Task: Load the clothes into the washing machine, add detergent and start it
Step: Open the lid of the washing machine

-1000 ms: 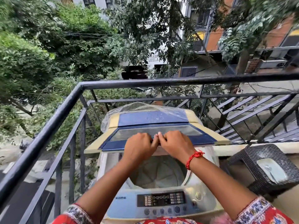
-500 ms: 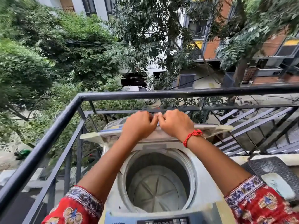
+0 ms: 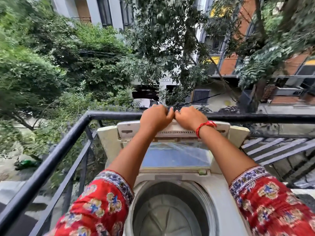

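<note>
Both your hands are up at the top edge of the washing machine lid (image 3: pixel 173 133), which stands folded back and nearly upright against the balcony railing (image 3: pixel 109 114). Your left hand (image 3: pixel 156 117) and right hand (image 3: pixel 189 118) sit side by side, almost touching, fingers curled shut over that front edge. Motion blur softens the knuckles, so whether the fingertips wrap fully behind the edge is hard to say.

The washing machine (image 3: pixel 221 193) sits directly below you with its drum (image 3: pixel 168 217) open and, from what shows, empty; no clothes or detergent are in view.

The lid looks like a rigid, hinged plastic panel in two folding sections, fairly light but prone to dropping back if it is not pushed past its balance point. Your hold in the middle of the leading edge is the sensible one, since it keeps the fold from twisting. Let go only once it rests steady. The lower section has a glossy panel (image 3: pixel 175 155) that looks slick, so keep your grip on the moulded edge rather than the flat face.
</note>
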`<action>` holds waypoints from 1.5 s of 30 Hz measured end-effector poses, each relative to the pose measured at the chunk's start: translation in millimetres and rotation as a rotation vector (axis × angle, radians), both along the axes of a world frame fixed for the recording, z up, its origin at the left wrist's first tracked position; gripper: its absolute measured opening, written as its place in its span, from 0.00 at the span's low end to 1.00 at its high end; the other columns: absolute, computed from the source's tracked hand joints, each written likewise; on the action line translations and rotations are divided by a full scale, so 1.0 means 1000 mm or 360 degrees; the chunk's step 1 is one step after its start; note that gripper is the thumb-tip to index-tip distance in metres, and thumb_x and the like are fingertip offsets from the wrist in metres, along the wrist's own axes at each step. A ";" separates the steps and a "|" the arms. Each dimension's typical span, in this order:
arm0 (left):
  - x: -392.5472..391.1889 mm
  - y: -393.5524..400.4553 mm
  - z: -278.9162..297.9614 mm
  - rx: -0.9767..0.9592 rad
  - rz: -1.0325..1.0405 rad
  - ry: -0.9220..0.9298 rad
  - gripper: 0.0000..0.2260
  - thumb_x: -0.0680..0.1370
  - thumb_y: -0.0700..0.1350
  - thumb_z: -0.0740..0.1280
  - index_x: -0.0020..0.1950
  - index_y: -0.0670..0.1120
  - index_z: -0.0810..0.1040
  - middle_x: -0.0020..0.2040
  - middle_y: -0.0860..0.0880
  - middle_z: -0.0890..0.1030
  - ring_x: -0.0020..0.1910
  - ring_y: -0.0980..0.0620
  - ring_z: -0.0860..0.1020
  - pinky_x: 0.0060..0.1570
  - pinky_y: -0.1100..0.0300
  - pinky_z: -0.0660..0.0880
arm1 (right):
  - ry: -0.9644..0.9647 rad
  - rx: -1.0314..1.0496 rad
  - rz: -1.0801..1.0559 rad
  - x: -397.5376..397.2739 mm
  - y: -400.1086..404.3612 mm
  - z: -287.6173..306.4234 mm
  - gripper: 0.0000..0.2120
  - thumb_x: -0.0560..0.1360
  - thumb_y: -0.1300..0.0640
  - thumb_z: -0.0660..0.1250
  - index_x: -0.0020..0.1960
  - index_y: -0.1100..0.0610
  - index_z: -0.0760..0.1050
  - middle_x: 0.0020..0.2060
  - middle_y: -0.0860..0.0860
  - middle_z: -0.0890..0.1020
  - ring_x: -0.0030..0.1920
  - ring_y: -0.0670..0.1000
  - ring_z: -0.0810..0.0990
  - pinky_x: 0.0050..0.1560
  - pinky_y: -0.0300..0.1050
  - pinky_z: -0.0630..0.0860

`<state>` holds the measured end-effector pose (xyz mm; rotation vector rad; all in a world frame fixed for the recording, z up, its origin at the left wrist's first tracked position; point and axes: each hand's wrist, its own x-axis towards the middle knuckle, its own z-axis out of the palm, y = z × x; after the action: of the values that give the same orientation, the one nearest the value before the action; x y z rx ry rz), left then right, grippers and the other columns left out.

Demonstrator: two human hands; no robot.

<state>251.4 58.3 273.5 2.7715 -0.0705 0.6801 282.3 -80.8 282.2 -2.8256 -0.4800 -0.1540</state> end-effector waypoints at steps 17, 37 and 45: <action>0.066 0.014 0.003 -0.0181 0.0037 0.0249 0.24 0.78 0.56 0.59 0.27 0.43 0.72 0.24 0.47 0.73 0.24 0.47 0.71 0.24 0.62 0.62 | -0.0124 0.0354 0.0002 0.063 0.009 -0.006 0.26 0.78 0.45 0.54 0.26 0.58 0.70 0.26 0.55 0.75 0.31 0.59 0.75 0.31 0.46 0.69; -0.018 -0.004 0.016 0.0196 -0.0084 -0.0012 0.18 0.82 0.52 0.54 0.43 0.46 0.79 0.36 0.48 0.81 0.31 0.49 0.73 0.25 0.61 0.61 | -0.1022 0.0365 0.0413 -0.020 -0.013 -0.015 0.13 0.78 0.55 0.61 0.36 0.55 0.76 0.30 0.53 0.80 0.33 0.56 0.77 0.34 0.49 0.73; -0.048 -0.001 -0.005 0.0231 -0.0233 -0.0141 0.19 0.82 0.51 0.54 0.70 0.47 0.72 0.67 0.46 0.77 0.63 0.47 0.78 0.60 0.52 0.74 | -0.1024 0.0255 0.0391 -0.036 -0.015 -0.023 0.13 0.78 0.50 0.57 0.49 0.54 0.78 0.44 0.51 0.83 0.46 0.54 0.80 0.45 0.50 0.71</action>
<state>203.6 57.0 268.8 2.8360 -0.3507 0.7874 246.1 -96.0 259.2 -2.4828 -0.8902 -1.0126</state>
